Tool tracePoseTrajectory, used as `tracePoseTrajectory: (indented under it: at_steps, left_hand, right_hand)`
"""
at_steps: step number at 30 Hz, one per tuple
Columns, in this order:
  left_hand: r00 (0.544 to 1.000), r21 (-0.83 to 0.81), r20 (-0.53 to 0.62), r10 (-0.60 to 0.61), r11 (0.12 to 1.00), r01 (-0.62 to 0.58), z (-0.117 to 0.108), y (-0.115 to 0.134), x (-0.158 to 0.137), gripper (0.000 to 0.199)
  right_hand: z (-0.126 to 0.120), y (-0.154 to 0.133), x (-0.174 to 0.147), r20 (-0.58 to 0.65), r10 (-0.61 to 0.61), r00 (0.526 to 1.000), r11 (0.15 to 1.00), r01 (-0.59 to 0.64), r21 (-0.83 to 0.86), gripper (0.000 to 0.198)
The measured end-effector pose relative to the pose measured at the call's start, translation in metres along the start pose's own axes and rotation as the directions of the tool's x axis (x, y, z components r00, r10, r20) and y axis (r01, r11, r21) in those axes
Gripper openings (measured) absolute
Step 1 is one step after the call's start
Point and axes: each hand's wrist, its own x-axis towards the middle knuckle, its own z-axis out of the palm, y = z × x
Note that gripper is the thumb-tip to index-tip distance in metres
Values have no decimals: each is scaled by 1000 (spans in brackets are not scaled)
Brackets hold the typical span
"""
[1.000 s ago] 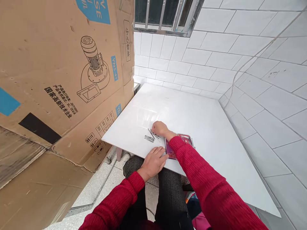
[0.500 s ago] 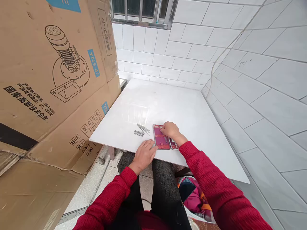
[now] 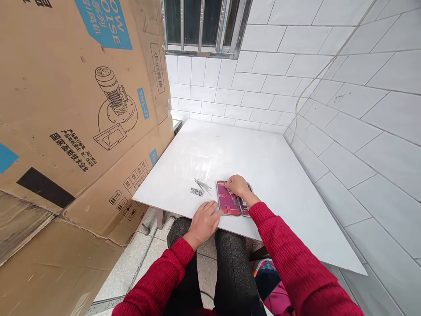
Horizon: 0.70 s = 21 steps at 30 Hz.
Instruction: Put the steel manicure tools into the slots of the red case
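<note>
Open red case (image 3: 226,202) on counter (image 3: 263,162). R hand (image 3: 238,186) over it, fingers bent, can't tell if gripping. L hand (image 3: 204,221) at its near-L corner, fingers extended, loose. Metal rods (image 3: 203,186) L of it.

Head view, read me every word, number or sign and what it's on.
On the big brown cardboard box:
"OW OISE", cut off
"系列"
"引风机"
"YN5-47"
"YN", cut short
"小心轻放"
"国家高新技术企业"
"产品执行标准: JB/T10563"
"产品电机通过: 3C, CE认证"
Handling signs: twin arrows, "6", two too small
Printed grid: too small
Top characters: cut off
Elsewhere:
Open purple case: nothing readable
</note>
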Motion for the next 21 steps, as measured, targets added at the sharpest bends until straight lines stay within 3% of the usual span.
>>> tracePoseTrajectory:
  at_steps: [6,10,14,18,21]
  left_hand:
    - [1000,37,16,-7,999,7,0,1,-2,29]
    - [999,51,40,-10,999,8,0,3,-5,27]
    - [999,51,42,3,999,-5,0,2,-5,26]
    - [1000,51,27,-4,999,2,2,0,-4,27]
    - [1000,41,31,-1,999,0,4,-3,-2,28]
  right_hand:
    - [-5,-31,21,-101,-127,987,990,120,-73,18]
    - [14,-71,32,-15,-264,964,936,253,-246,17]
    - [37,-97,30,55,-295,954,901,297,-315,20]
    - [35,-94,19,9,-301,954,914,291,-283,25]
    - [18,-69,13,-73,-246,966,945,223,-240,26]
